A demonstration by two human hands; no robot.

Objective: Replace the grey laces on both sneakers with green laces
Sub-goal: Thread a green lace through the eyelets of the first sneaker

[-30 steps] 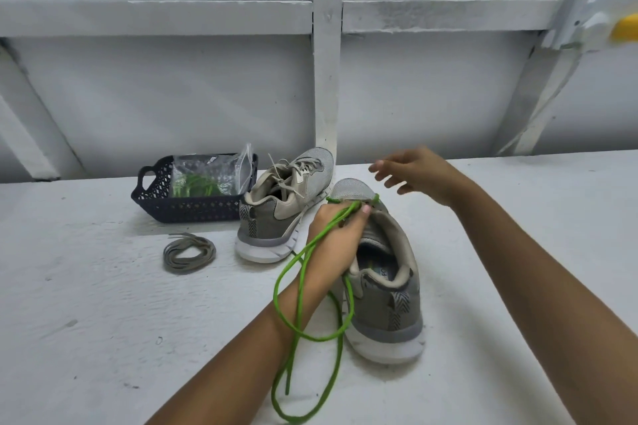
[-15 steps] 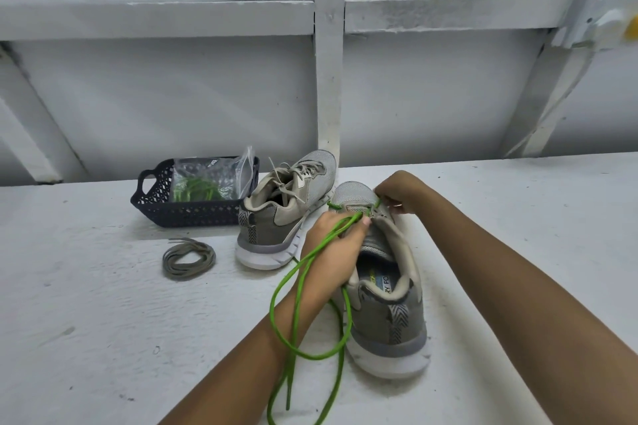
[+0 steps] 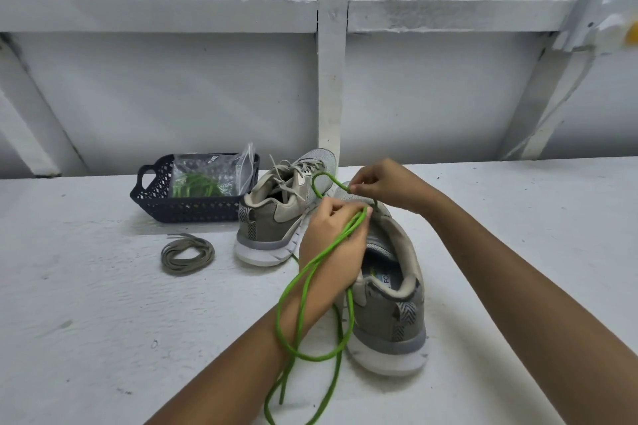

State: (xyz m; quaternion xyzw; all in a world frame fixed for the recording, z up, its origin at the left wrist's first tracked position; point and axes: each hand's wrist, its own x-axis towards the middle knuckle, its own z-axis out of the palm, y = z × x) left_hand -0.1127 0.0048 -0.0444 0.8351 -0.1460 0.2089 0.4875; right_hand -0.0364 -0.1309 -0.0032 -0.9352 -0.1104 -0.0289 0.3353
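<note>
On the counter (image 3: 103, 304), the near sneaker (image 3: 390, 307) is steadied by the left hand (image 3: 331, 241), its fingers (image 3: 337, 207) curled round the slack green lace (image 3: 301, 290), while a loop is pinched above the toe by the right hand (image 3: 388, 185), seemingly so the front eyelets can be threaded.

— How's the light?
— Bright, soft and even, from overhead. There are only faint shadows on the table (image 3: 86, 286), the clearest just right of the near sneaker (image 3: 386, 304).
— Is it sharp?
— Crisp at the near sneaker. Far up and right of it, a yellow blob (image 3: 632, 32) smears out of focus. The frame's edges stretch with the wide lens.
</note>
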